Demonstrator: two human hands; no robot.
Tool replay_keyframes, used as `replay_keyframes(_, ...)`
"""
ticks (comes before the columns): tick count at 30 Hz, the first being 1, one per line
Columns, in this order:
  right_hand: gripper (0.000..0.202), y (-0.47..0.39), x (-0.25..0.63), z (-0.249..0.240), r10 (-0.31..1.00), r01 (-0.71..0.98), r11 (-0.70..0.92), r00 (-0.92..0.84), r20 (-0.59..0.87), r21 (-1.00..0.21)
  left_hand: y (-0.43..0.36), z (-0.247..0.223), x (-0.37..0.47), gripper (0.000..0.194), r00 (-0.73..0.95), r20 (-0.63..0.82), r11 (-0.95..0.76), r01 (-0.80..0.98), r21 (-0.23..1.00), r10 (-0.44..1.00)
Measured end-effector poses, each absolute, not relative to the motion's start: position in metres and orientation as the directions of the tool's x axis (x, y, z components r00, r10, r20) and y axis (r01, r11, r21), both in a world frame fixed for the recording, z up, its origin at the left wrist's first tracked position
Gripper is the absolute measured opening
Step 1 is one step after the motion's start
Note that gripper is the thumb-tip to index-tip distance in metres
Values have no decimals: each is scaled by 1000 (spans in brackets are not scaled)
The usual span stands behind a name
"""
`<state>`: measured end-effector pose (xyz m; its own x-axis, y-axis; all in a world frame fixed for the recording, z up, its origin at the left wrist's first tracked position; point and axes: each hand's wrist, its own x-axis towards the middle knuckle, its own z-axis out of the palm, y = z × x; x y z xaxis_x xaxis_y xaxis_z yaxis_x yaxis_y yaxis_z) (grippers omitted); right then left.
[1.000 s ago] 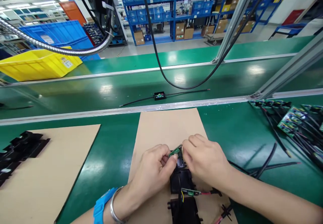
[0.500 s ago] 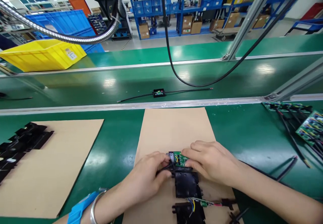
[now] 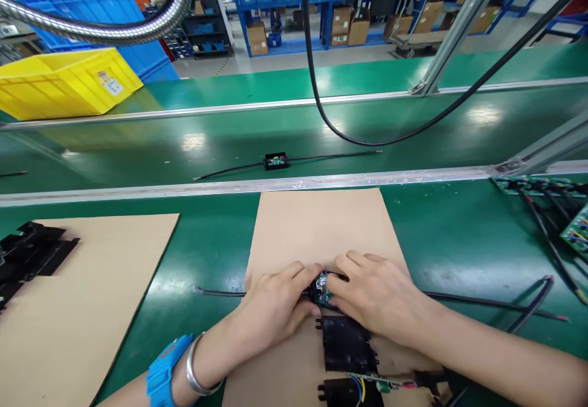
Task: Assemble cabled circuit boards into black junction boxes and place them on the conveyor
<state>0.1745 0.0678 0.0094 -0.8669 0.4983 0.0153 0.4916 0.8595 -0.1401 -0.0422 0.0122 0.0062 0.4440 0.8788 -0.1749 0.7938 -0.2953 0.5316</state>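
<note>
A circuit board [image 3: 323,287] sits between the person's two hands, above a brown cardboard sheet [image 3: 321,223] on the green desk [image 3: 215,254]. Black plastic edges show beside the board, but fingers cover much of it. The left hand [image 3: 281,300] grasps the board's left end, fingers along the far edge and thumb along the near one. The right hand [image 3: 367,291] curls over the right end, its index finger and thumb against the board; whether it pinches or only presses, I cannot tell. A thin black cable [image 3: 220,292] runs out to the left of the left hand, and a thicker cable [image 3: 496,303] lies on the desk beyond the right wrist.

Just below the hands lies a black plastic tray [image 3: 346,343], with a second tray [image 3: 346,395] nearer the person. A narrow board [image 3: 383,385] with colored wires lies between these two. The left wrist wears a blue watch [image 3: 168,367] and a silver bracelet [image 3: 195,370]. More circuit boards [image 3: 528,183] with cables lie at the far right, and black parts [image 3: 37,254] rest on another cardboard sheet [image 3: 110,284] at the left.
</note>
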Motion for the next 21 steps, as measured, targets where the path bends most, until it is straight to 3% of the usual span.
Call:
replay_keyframes(7, 7, 70, 175, 2, 498, 489, 860, -867, 29, -144, 13, 2, -42, 56, 450, -159, -342, 826, 448, 879)
replay_keyframes(13, 9, 69, 169, -2, 534, 519, 834, -845, 37, -185, 11, -4, -41, 55, 444, -143, -342, 826, 448, 884)
replay_keyframes(18, 10, 69, 170, -3, 541, 511, 814, -840, 40, -275, 21, 2, -47, 53, 487, -140, -321, 739, 592, 862)
replay_keyframes(21, 9, 71, 170, -3, 534, 495, 803, -845, 29, -333, 25, 10, -51, 34, 523, -148, -327, 704, 631, 839)
